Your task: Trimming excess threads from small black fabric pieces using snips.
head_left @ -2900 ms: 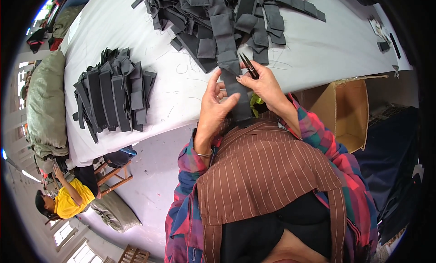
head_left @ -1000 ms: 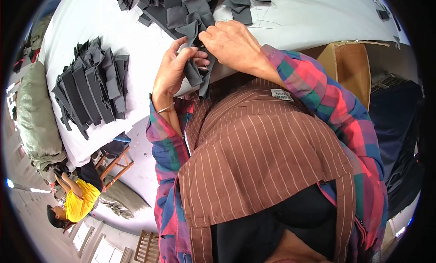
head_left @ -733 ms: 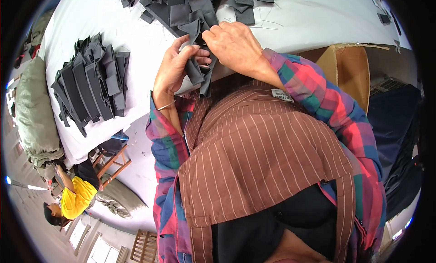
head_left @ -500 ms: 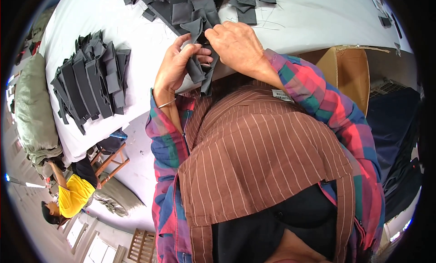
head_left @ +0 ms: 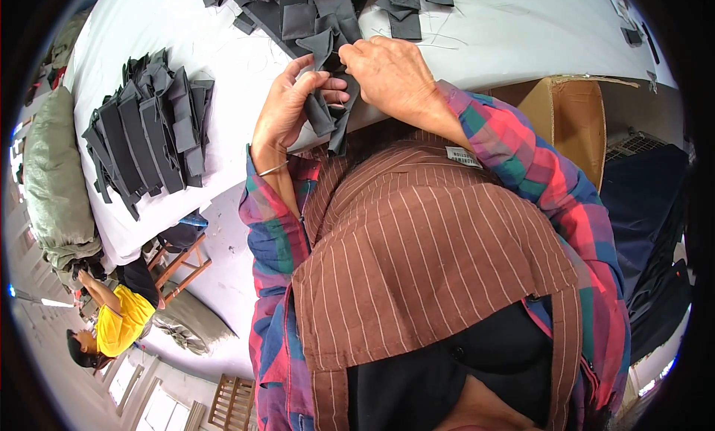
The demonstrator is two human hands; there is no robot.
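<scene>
Over the near edge of the white-covered table (head_left: 246, 81), my left hand (head_left: 287, 103) grips a dark grey fabric strip (head_left: 319, 115) between thumb and fingers, and its ends hang down past the palm. Close on its right, my right hand (head_left: 391, 70) is closed with the fingertips pinched at the same fabric; what exactly they pinch is hidden behind the knuckles. Just beyond both hands lies a loose heap of dark grey fabric pieces (head_left: 298, 18) with stray threads around it.
A neat row of grey strips (head_left: 145, 129) lies on the table at left. An open cardboard box (head_left: 577, 118) stands under the table edge at right, beside dark cloth (head_left: 640, 215). Far left are a big green sack (head_left: 56, 178) and a person in a yellow shirt (head_left: 123, 323).
My right hand has shifted very slightly to the right, while the left keeps its hold. The person in yellow has moved an arm a little.
</scene>
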